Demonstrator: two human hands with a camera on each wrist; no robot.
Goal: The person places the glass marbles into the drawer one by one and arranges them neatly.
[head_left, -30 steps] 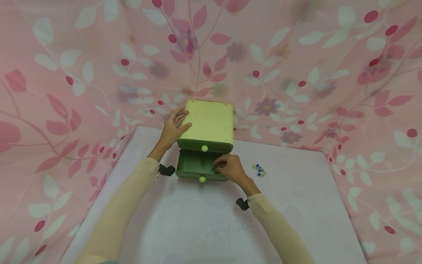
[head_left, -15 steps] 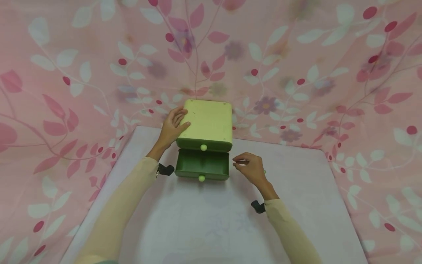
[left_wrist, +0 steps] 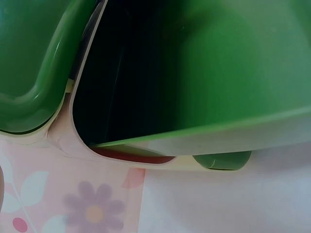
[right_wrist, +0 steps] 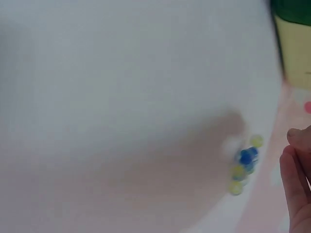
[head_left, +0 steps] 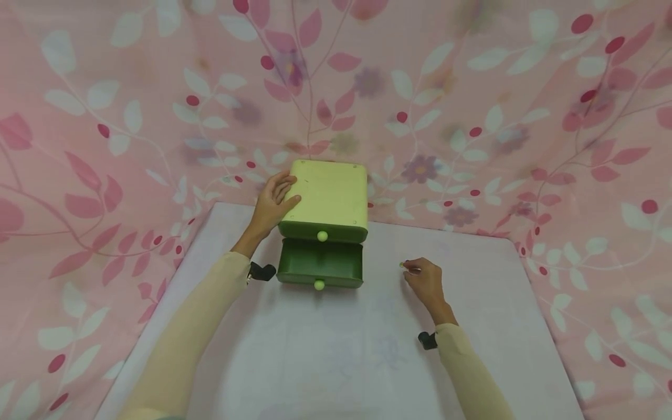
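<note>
A small green plastic chest with two drawers (head_left: 328, 198) stands at the far edge of the pale lilac table top (head_left: 336, 350), close against the pink cloth with leaves (head_left: 472, 87) that hangs behind and at both sides. Its pale yellow-green top is a rounded square. The lower dark green drawer (head_left: 320, 265) is pulled out toward the person, and its inside looks dark; the upper drawer is closed. Each drawer front has one small pale round knob.

The left hand (head_left: 270, 204) rests with relaxed fingers flat on the left side and top edge of the chest; it grasps nothing. The left wrist view shows only the green rounded body and one foot of the chest above the cloth.

The right hand (head_left: 425, 280) is on the table to the right of the open drawer, well apart from it, with fingers bent down over a small heap of blue and yellow glass beads (right_wrist: 244, 162). I cannot tell if it pinches a bead.

Between the drawer and the right hand, and in front of both arms, the table top gives wide free room.
</note>
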